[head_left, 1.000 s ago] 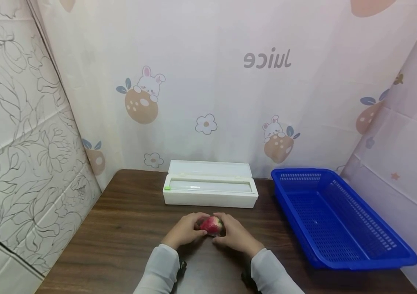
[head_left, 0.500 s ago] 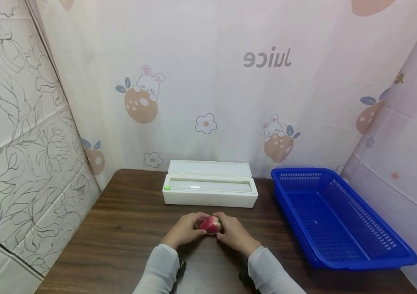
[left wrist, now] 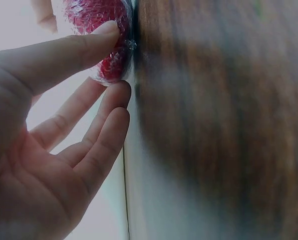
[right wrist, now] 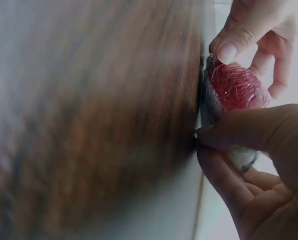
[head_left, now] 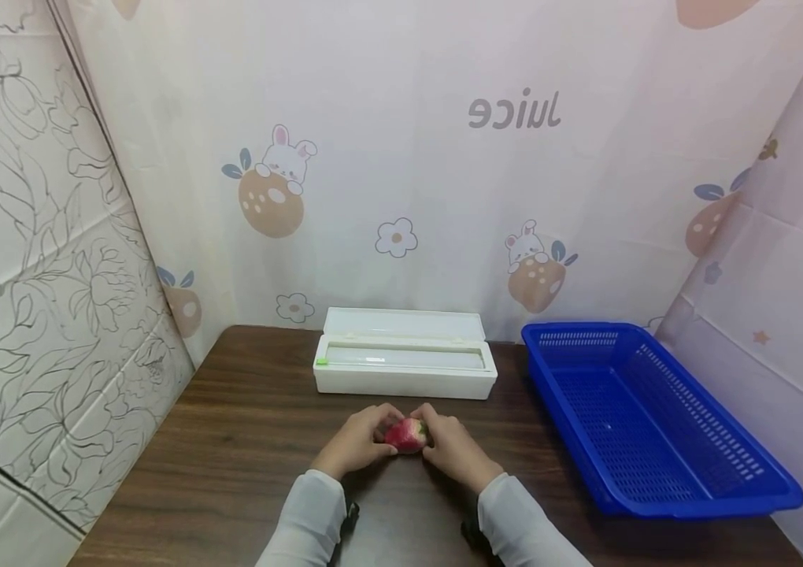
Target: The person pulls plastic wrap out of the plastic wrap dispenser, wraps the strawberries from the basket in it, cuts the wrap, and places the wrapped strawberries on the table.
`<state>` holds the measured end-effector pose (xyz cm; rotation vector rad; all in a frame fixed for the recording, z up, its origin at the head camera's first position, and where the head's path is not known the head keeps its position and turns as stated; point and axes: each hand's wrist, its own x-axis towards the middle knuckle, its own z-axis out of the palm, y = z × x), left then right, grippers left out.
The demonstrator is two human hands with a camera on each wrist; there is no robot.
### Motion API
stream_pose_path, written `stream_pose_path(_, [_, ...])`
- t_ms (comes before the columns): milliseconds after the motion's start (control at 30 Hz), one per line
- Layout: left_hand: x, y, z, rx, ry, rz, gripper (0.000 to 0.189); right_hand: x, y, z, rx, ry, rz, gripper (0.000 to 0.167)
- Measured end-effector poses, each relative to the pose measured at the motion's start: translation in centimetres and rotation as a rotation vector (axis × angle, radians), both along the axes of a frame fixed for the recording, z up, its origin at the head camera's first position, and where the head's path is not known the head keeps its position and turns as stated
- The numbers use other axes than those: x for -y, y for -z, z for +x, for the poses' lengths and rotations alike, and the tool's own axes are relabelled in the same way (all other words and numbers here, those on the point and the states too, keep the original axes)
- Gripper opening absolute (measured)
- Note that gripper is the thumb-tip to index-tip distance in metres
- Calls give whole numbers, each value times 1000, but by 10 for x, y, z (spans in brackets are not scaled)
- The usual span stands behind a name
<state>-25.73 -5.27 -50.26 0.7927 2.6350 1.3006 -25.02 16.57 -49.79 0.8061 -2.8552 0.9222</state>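
A red strawberry [head_left: 406,435] with a pale, green-tipped right end sits low over the table between both hands. Clear cling film wraps it, crinkled and shiny in both wrist views. My left hand [head_left: 359,442] holds its left end, the thumb [left wrist: 96,44] pressed on the film and the last fingers loosely bent below. At the other end, my right hand [head_left: 456,449] pinches the film between thumb and forefinger, close to the tabletop in the right wrist view. The strawberry's underside is hidden.
Behind the hands stands a long white cling film dispenser [head_left: 405,383] with its lid raised and a green slider at its left. A blue plastic basket [head_left: 586,465] stands on the right. The dark wooden table [head_left: 231,441] meets patterned curtains at the back and sides.
My right hand has shifted slightly left, closer against the strawberry, and its fingertips have risen a little. The left hand stays almost in place. Dispenser and basket have not moved.
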Motion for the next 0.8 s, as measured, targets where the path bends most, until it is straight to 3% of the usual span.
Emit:
stream_pose_path(167, [-2,2,-1,-14,2,23,46,-4,5,-1,76,-4,-98,54])
stream_pose_path(433, [-7,1,-2,-66,-54,19,48,-12,0,-2,290,-24,-314,50])
stream_pose_path(800, [-6,2,2,-35,-32,-8,42,-14,7,-2,311,43,-261,53])
